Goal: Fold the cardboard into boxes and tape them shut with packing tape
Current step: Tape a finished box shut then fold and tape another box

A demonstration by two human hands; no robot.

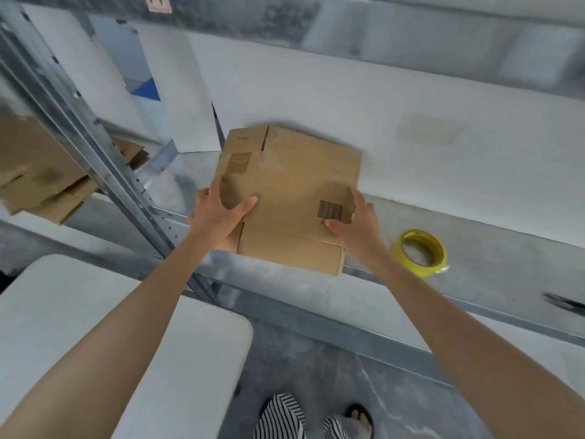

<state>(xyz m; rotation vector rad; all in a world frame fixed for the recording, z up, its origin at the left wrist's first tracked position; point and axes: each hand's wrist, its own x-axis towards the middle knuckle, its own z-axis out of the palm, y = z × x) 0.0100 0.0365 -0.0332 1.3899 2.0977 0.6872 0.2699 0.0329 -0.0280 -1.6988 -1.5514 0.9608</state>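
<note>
A flattened brown cardboard box (291,191) with a printed barcode lies tilted over the front edge of a metal shelf (493,248). My left hand (218,213) grips its left edge, thumb on top and fingers hidden behind it. My right hand (354,220) grips the right edge near the barcode, thumb on top. A roll of yellow packing tape (419,251) lies flat on the shelf, a short way right of my right hand.
A slanted metal upright (104,172) stands left of the box. More flattened cardboard (38,185) is stacked at far left. A white table (95,327) sits below my left arm. White sheets (177,99) lean at the shelf's back.
</note>
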